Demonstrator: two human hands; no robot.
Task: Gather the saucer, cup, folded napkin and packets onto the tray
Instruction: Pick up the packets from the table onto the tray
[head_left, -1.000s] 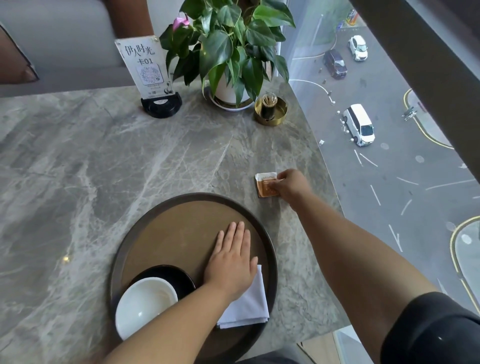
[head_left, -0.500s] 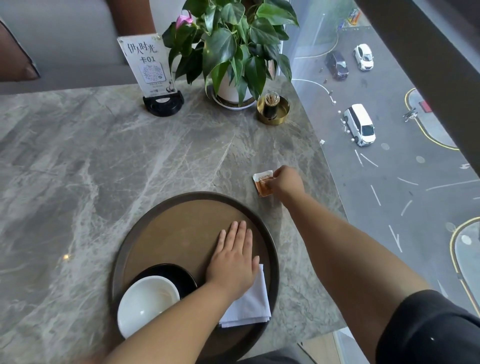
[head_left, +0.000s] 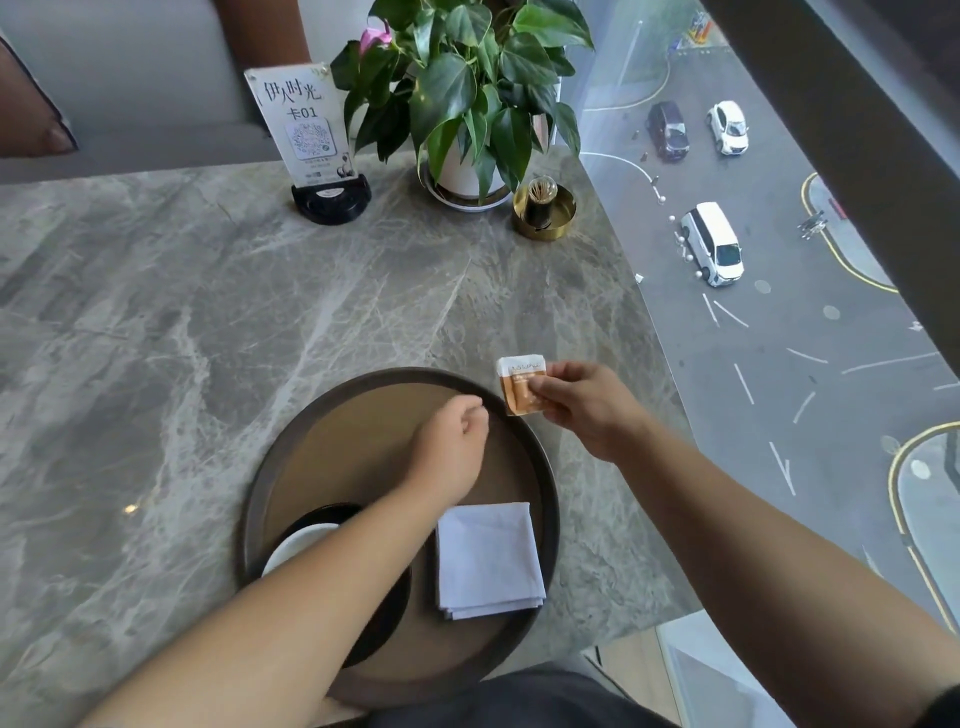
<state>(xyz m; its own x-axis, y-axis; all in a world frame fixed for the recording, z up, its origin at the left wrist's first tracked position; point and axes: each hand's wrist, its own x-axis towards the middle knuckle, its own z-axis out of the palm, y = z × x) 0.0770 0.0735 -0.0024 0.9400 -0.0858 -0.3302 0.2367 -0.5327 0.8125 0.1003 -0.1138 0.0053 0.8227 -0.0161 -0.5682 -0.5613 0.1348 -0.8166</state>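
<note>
Holding an orange-and-white packet (head_left: 522, 385) between thumb and fingers, the right hand (head_left: 582, 408) is hovering just above the far right rim of the round tray (head_left: 291, 447), which is resting on the grey marbled counter (head_left: 208, 322). The left hand (head_left: 452, 441) is hanging over the tray's bare brown floor with its fingers loosely curled and grasping nothing that can be seen. Inside the tray, on the near side, a folded white napkin (head_left: 488, 558) is lying flat to the right, and a white cup (head_left: 293, 548) is sitting on a black saucer (head_left: 327, 514) to the left, both partly hidden beneath the left forearm. At the counter's far edge, a potted plant (head_left: 467, 98) is standing in a white pot between a table sign (head_left: 306, 124) in a black base and a gold dish (head_left: 545, 213) holding a dark toothpick holder
</note>
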